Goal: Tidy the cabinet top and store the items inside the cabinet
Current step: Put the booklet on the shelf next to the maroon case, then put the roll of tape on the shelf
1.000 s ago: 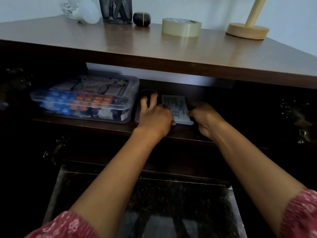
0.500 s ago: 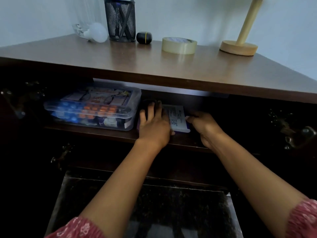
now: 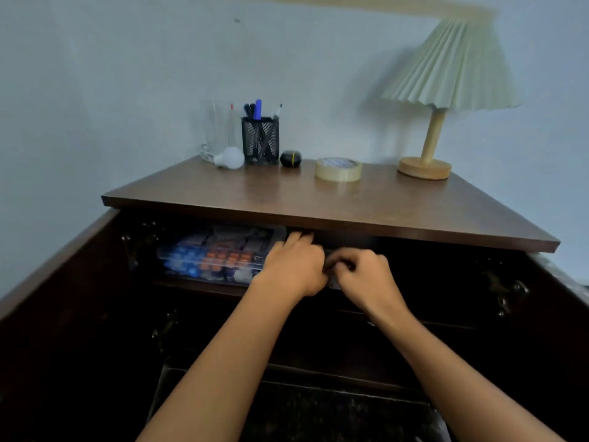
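Note:
My left hand reaches into the open cabinet, fingers stretched forward over a dark item that it hides on the upper shelf. Close beside it, my right hand has its fingers curled on a small white box, of which only a pale sliver shows between the hands. Left of them on the same shelf lies a clear plastic box of blue and orange packets. At the back of the brown cabinet top stand a tape roll, a black round object, a mesh pen holder, a light bulb and a glass mug.
A pleated table lamp stands at the back right of the top. Both cabinet doors hang open, left and right. The inside right of the hands is dark. A lower shelf edge lies under my forearms.
The view has risen and pulled back, so the whole cabinet top and lamp show. My hands have drawn together and now cover almost all of the white box.

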A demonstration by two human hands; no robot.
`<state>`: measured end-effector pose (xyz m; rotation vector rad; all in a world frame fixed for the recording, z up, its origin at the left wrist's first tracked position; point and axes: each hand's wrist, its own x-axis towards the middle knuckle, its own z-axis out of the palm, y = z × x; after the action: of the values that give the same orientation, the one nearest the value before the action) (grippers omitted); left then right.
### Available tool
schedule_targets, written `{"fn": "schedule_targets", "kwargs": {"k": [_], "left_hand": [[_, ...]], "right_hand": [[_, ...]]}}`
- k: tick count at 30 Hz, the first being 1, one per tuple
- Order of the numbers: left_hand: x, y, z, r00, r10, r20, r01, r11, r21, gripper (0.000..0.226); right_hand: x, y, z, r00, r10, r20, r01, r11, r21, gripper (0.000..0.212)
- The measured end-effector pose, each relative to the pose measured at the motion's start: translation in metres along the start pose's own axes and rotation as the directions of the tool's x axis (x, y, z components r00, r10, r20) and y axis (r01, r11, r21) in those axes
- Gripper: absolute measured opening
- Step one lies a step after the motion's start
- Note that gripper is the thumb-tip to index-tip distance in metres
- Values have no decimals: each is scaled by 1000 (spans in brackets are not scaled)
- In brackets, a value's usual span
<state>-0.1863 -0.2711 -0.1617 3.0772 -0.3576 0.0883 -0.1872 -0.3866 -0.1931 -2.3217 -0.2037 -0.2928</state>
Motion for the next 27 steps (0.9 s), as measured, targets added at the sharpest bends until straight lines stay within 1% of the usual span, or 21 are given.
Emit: {"fn": "schedule_targets", "kwargs": {"k": [2,5,7,10,14,18,20,23,25,27], "left_hand": [[-7,-2,-18,999,-17,50,19,999,-39,38],[-18,-2,-43,997,-21,68,35,977,-209,12],[-22,-1,-60,1000,-3,24,9,965,-261,16],[-20,0,-75,993,-24,-112,-18,935,-355,25],[-5,2,-75,955,-119,-273,-61,819,-571,30],[17,2,-71,905,-205,-374,-99,752,-651,35],[33,-1,-67,887,-234,-398,-104,739,-666,40],[60,-6,-64,877,-259,-404,-82,749,-658,44],[80,-9,-65,875,-272,-401,-69,749,-659,48],[99,-11,-65,877,-300,-376,-39,735,-677,53]], "right_hand": [[-9,-11,-5,999,-34,-21,35,999,31,27],[-18,-35,-20,988,-113,-103,125,985,121,29],[-18,-50,-32,977,-130,-170,167,959,228,29],[-9,-62,-48,965,-101,-243,185,918,351,29],[11,-64,-65,966,-48,-253,162,876,453,32],[46,-57,-72,959,28,-281,129,841,525,31],[68,-51,-73,954,70,-291,108,827,552,32],[102,-39,-71,941,161,-298,50,804,592,34],[122,-31,-69,926,220,-308,6,805,594,31],[139,-23,-68,916,248,-314,-25,818,574,26]]}}
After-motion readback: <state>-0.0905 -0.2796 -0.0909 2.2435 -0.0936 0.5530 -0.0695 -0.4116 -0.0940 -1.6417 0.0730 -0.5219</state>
